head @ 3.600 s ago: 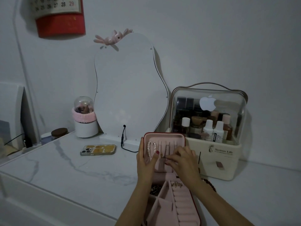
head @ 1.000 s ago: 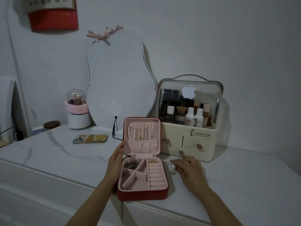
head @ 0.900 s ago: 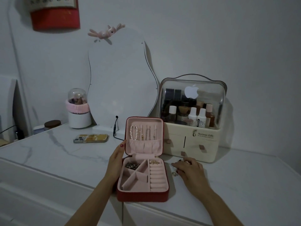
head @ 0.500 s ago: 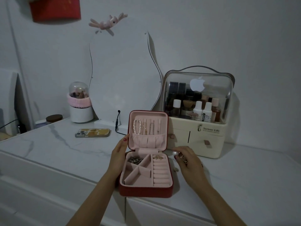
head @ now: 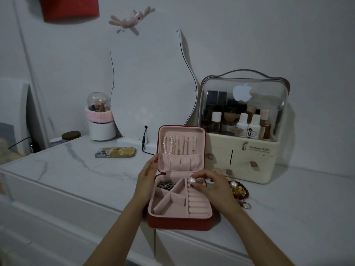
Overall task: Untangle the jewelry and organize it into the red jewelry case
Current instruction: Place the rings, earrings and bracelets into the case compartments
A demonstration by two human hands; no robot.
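Holding: right hand [head: 213,186] pinches a pearl earring [head: 192,180] between thumb and fingertips, over the ring-roll rows at the right of the tray
Case: red jewelry case [head: 178,222] stands open near the front edge of the counter, lid upright, pink lining
Lid contents: pearl bracelet [head: 165,145] and thin chains [head: 185,145] hang above a gathered pocket
Tray contents: dark tangled chain [head: 166,184] lies in the back-left compartment
Left hand: left hand [head: 147,178] rests with straight fingers against the case's left side at the hinge
Loose pile: pearl, gold pieces and dark red beads [head: 238,190] lie on the counter just right of the right hand
Surface: white marble-veined counter [head: 76,169], white drawer fronts below
Room: dim, plain white wall
Behind: wavy mirror [head: 149,83] and cosmetics organizer [head: 243,131] stand at the wall, the organizer just behind the case
Left side: phone [head: 115,152] lies flat, well apart from the case; white cup with pink band [head: 100,121] beside the mirror
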